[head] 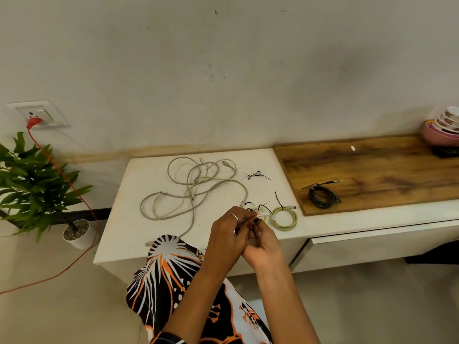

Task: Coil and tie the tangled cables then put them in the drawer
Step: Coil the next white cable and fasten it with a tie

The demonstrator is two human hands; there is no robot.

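A tangle of grey-white cables [196, 187] sprawls over the white cabinet top [139, 234], one end trailing off its front edge. My left hand [227, 235] and my right hand [263, 240] meet over the front of the top, pinching a small white coiled cable [260, 211] with a black tie on it. Just right of it lies a pale yellow coil [284, 218] bound by a black tie. A black coiled cable [323, 197] rests on the wooden board. Loose black ties [255, 175] lie behind my hands. The drawer front [385, 247] sits below the counter at right.
A wooden board [372, 170] covers the counter to the right, with stacked bowls [444, 130] at its far end. A potted plant [37, 184] stands on the floor at left. A red cord [82, 209] runs from the wall socket [37, 115] down across the floor.
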